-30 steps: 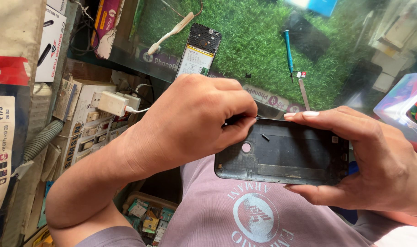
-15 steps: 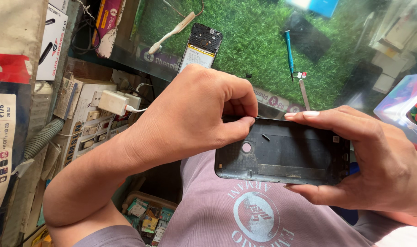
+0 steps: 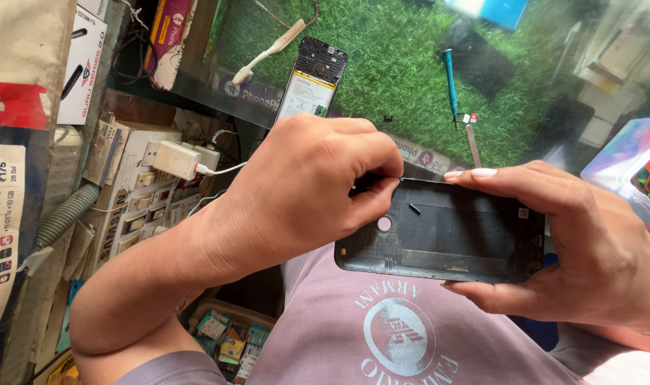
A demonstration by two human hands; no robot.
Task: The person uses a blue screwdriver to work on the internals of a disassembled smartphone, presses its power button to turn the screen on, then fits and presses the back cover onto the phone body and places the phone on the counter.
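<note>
Nearest, over the lap of a mauve printed shirt [image 3: 403, 342], the right hand [image 3: 589, 249] holds a black phone back cover [image 3: 446, 232] inner side up, thumb along its top edge and fingers curled under the lower edge — clamped on it. The left hand [image 3: 311, 192] bends over the cover's left end, its fingers pinched together at the upper corner; what they grip is too small to tell. Beyond, on the green turf mat [image 3: 396, 64] of the bench, lie an opened phone body [image 3: 312, 82] with its battery showing, a teal screwdriver [image 3: 450, 82] and a pale brush [image 3: 271, 50]. Left of the hands — a white charger plug [image 3: 179, 158].
</note>
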